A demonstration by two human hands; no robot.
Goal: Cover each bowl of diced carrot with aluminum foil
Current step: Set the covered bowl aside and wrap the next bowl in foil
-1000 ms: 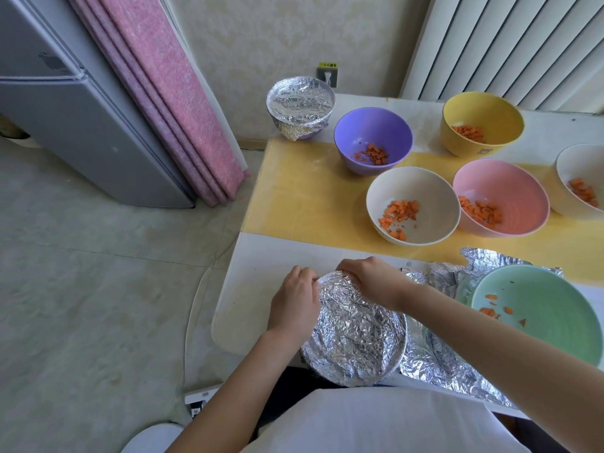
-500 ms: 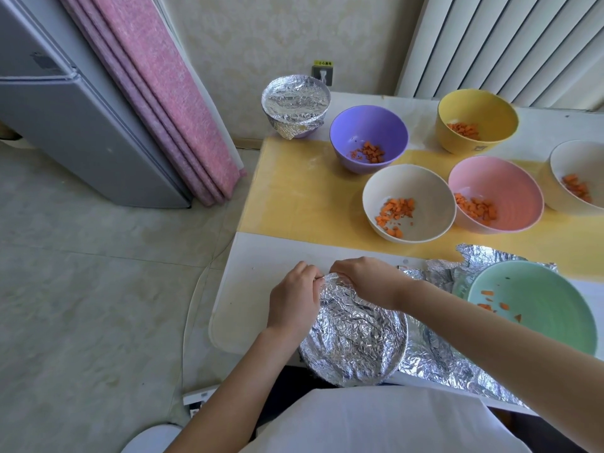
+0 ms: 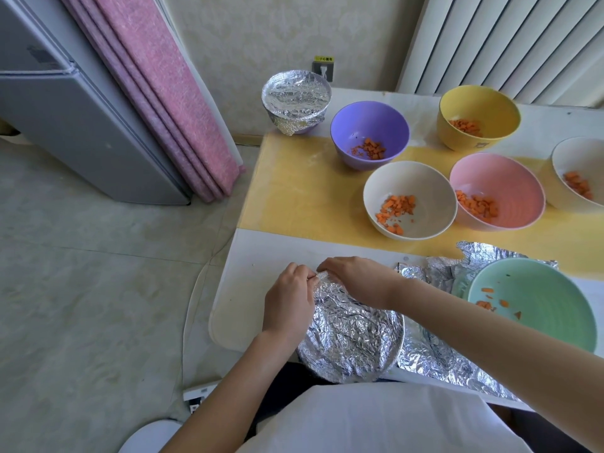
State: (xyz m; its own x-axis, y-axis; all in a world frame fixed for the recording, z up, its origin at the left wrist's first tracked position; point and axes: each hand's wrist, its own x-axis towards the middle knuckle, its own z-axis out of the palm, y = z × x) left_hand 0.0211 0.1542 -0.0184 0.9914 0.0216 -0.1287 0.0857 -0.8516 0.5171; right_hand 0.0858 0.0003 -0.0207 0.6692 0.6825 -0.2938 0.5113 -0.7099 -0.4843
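In the head view, the bowl being worked on sits at the near edge of the bench [image 3: 248, 289], just in front of the person's body and wholly hidden under its crumpled foil cover [image 3: 353, 338]. Both hands meet at the far rim. The left hand [image 3: 287, 299] has a narrow grip, fingertips pinching a raised fold of the foil. The right hand [image 3: 356, 279] curls over the rim beside it, its grip closed down on the same fold. This looks like the last crimp of this cover. The fold should be pressed down and under the rim rather than pulled up, since thin foil is likely to tear at a crease, and one hand should steady the bowl so close to the bench edge. Running the fingers round the whole rim would then seat any loose part; the near side cannot be judged from here. A finished covered bowl [image 3: 295, 99] stands at the far corner. The loose foil sheet [image 3: 434, 358] lies just to the right, partly under the green bowl [image 3: 555, 308], and the purple bowl [image 3: 340, 132] and other open bowls of carrot wait beyond.
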